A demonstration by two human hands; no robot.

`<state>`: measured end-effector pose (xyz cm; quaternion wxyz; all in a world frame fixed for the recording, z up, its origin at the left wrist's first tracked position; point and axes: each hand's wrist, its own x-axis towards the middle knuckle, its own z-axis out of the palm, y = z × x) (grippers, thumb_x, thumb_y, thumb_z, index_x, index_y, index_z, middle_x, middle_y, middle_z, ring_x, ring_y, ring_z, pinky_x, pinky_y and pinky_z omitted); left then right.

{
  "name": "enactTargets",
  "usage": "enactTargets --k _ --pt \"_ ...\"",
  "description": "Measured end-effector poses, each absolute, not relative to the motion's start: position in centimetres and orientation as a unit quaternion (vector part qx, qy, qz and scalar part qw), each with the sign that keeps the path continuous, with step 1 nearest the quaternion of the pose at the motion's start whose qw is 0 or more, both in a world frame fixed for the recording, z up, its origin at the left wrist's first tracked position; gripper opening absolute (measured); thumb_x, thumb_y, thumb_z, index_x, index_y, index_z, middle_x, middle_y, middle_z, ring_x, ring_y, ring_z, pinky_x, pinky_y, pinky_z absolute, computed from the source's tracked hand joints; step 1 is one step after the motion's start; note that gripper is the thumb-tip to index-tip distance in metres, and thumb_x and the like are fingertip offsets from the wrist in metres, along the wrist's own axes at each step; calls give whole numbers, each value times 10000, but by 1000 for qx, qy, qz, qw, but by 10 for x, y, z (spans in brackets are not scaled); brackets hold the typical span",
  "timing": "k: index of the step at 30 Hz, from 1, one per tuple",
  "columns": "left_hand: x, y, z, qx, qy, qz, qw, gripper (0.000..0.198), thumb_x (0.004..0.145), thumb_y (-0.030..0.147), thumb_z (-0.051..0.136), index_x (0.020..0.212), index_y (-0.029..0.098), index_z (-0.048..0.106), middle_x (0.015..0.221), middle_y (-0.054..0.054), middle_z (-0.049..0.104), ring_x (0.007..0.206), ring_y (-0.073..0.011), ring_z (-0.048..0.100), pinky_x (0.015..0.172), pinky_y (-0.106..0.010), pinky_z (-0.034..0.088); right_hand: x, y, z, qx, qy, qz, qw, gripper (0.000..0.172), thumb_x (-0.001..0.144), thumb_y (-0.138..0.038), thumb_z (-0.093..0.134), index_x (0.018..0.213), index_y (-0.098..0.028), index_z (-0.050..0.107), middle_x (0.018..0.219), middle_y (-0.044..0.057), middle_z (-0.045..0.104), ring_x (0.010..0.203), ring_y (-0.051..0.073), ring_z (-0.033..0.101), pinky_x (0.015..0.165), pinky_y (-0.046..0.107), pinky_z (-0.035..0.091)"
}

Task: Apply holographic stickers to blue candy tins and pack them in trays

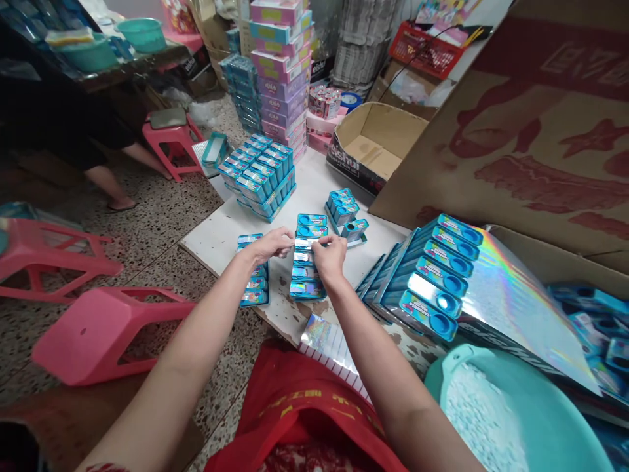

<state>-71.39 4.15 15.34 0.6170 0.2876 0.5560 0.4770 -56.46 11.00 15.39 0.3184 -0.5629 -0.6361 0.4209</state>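
Note:
A row of small blue tins [304, 272] stands in a tray in front of me, with shiny stickers across several of the nearer ones. My left hand [275, 243] is closed, its fingertips at the left end of a pale shiny sticker [303, 243] over one tin. From the right, my right hand [331, 254] pinches near the sticker's other end, hiding part of the row. Another row of blue tins [254, 298] lies partly behind my left wrist. A sheet of silvery stickers [331, 351] rests at the table's near edge.
Stacked blue tins [260, 174] stand at the back left, a smaller group [343, 204] behind my right hand. More tins [437, 275] rise at right beside a teal basin [550, 406]. Tall cardboard [521, 131] borders the table [211, 239]. Pink stools [108, 334] stand left, near another person's legs [111, 180].

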Motion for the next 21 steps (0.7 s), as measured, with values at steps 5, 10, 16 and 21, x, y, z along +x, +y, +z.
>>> enactTargets --k 5,10,16,21 --pt "-691 33 131 107 564 518 634 347 657 353 730 686 190 425 410 122 312 330 -28 283 392 -158 272 -566 117 141 -567 -587 470 337 290 577 -259 655 800 -197 479 866 7 496 833 181 490 814 313 395" --pt "-671 25 120 43 641 538 546 363 626 303 728 622 193 382 397 122 329 313 -25 288 384 -156 258 -562 116 146 -550 -571 517 324 263 621 -251 615 838 -185 482 895 18 540 763 151 504 743 287 417" --pt "-619 -39 94 33 719 545 430 229 714 335 609 653 195 439 429 99 404 370 -62 375 417 -180 300 -477 44 128 -512 -625 496 318 319 848 -410 423 1076 -196 492 1097 89 577 970 199 547 848 341 420" --pt "-579 -71 63 241 803 364 406 112 746 288 545 726 180 566 653 8 601 644 -139 571 625 -244 430 -406 9 77 -569 -743 353 3 267 736 -388 618 888 -170 592 961 138 636 976 319 549 857 467 367"
